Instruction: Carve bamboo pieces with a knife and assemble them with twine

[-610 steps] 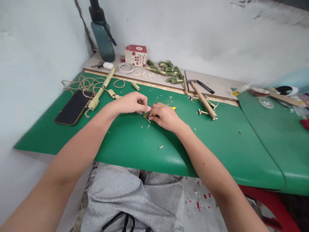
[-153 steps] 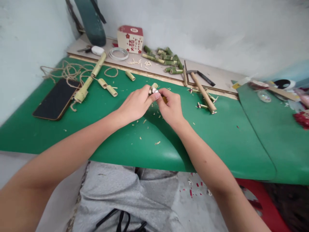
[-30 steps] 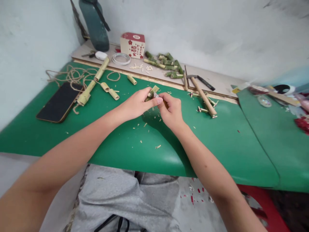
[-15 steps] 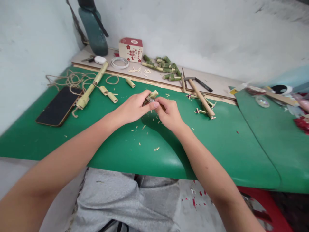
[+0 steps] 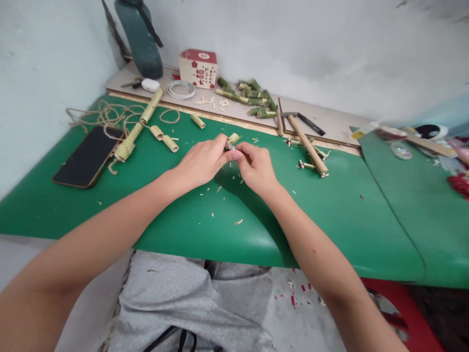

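Holding blade (image 5: 229,146) against bamboo (image 5: 233,138)

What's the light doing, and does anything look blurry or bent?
All in the head view: pale glare marks the front of the glossy green table covering; a dark shadow falls below the bare right hand; a red bundle at the right edge looks blurred; the teal bottle leans, perhaps from lens distortion.

Bamboo pc (image 5: 233,138): pale yel-grn. Table (image 5: 234,234): grn. Box (image 5: 198,72): red top, crm sides w/ red flowers. Bottle (image 5: 142,46): teal.
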Tool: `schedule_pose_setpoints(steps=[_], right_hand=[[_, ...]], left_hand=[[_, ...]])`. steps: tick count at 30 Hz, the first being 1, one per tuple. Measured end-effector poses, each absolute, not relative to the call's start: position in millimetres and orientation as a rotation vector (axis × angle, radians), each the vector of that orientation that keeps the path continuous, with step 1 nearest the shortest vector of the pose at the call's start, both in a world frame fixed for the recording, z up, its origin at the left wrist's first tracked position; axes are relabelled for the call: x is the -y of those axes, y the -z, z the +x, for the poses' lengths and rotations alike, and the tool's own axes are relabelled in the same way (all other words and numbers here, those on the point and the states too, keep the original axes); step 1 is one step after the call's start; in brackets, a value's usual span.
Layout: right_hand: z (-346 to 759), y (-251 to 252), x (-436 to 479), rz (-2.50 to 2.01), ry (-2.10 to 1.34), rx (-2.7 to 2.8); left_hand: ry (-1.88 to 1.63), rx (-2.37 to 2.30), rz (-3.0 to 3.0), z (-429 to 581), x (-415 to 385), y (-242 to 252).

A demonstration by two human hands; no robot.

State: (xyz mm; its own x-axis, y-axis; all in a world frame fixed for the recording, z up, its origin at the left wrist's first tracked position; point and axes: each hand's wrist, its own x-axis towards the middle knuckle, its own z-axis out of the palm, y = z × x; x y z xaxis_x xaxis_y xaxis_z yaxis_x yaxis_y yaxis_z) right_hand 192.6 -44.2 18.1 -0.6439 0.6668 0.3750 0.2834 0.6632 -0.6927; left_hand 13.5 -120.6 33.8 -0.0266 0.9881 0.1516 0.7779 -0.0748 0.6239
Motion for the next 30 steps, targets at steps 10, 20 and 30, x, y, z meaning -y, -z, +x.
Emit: schedule_pose_setpoints(steps=[10,20,30], right_hand=[[188.3,-18.3,51.4,-0.85,-0.651,2.222],[182.5,-14.7,56.8,-1.035,-0.521,2.217],[180.3,-21.6,56.7,-1.189,-0.397,2.264]], left_hand=[[-0.809,-1.853,1.918,13.1,118.2,-27.9],[-0.711,-1.885,1.975,8.2,117.2,-23.0],[-0.729,-1.917,1.832,15.9,117.4,-26.9]])
